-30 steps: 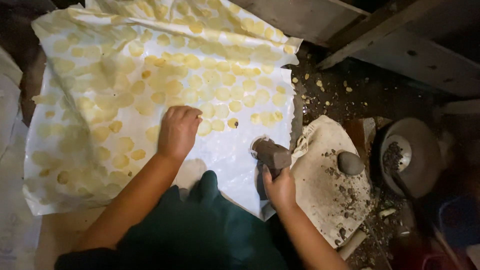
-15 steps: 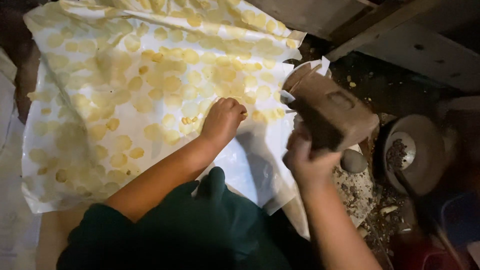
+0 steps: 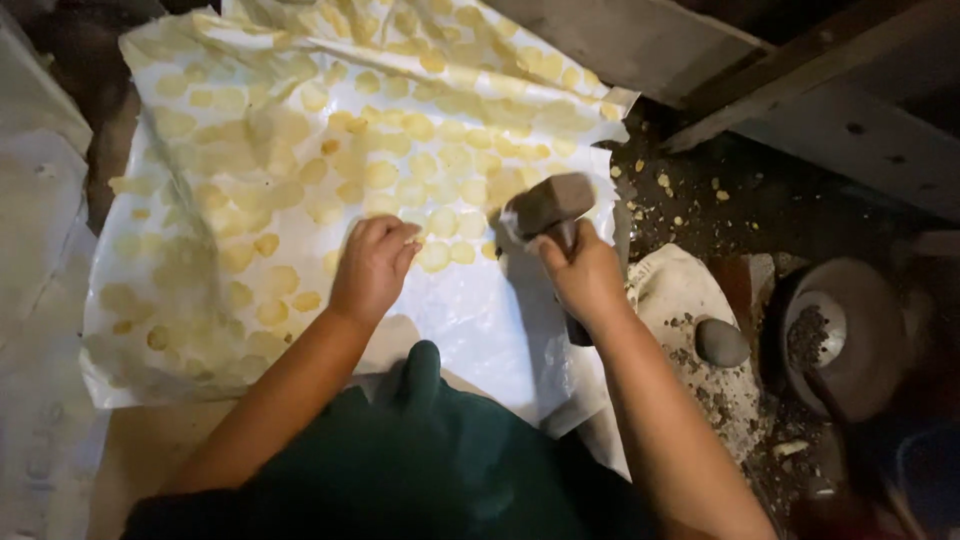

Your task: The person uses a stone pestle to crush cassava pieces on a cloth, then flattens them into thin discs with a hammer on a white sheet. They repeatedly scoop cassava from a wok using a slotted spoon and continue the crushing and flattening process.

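My left hand (image 3: pixel 372 268) pressed loosely curled on the white sheet (image 3: pixel 300 200) of yellow discs, my right hand (image 3: pixel 585 280) clamped the mallet (image 3: pixel 550 205) over its edge, beside the dark debris-strewn floor (image 3: pixel 740 200) and grey stone (image 3: pixel 722 343).

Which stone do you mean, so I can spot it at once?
Start at the big white sheet covered in yellow patches. Off its right edge lies a dirty white cloth, and on it rests a smooth grey stone, the only rounded pebble there, just left of the round bowl.
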